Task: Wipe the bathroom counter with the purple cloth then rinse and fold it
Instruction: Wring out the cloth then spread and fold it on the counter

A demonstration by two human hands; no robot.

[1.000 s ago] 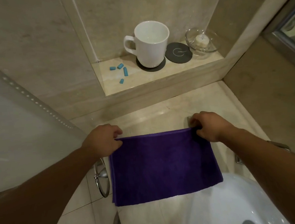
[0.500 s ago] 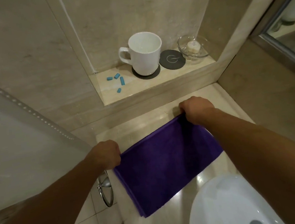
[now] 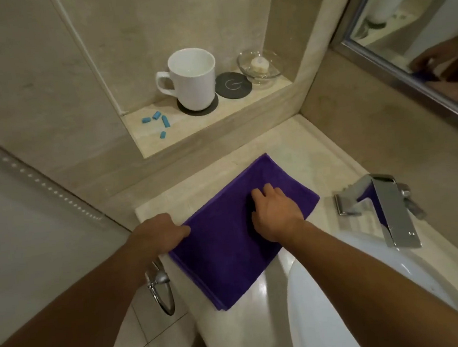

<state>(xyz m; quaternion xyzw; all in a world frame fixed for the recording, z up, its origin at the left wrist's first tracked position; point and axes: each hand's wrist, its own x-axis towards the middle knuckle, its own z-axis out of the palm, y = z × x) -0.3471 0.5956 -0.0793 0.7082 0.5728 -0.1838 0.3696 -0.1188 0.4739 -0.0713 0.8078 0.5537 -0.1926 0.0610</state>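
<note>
On the shelf (image 3: 218, 124) a mug (image 3: 193, 79) stands on a coaster (image 3: 198, 110); a glass dish (image 3: 274, 71) holds a pale lump (image 3: 259, 65). The folded cloth (image 3: 228, 245) lies flat on the table (image 3: 289, 151) beside the sink (image 3: 330, 302). The left grip (image 3: 161, 232) pinches its left corner; the right grip (image 3: 275, 213) rests on top, fingers straight and apart.

Only one camera is used, worn on the person's head. It looks forward and down, from close above the bench (image 3: 317, 149). The wide lens takes in the wall shelf (image 3: 217, 119) at the top and the sink (image 3: 307, 318) at the bottom right
</note>
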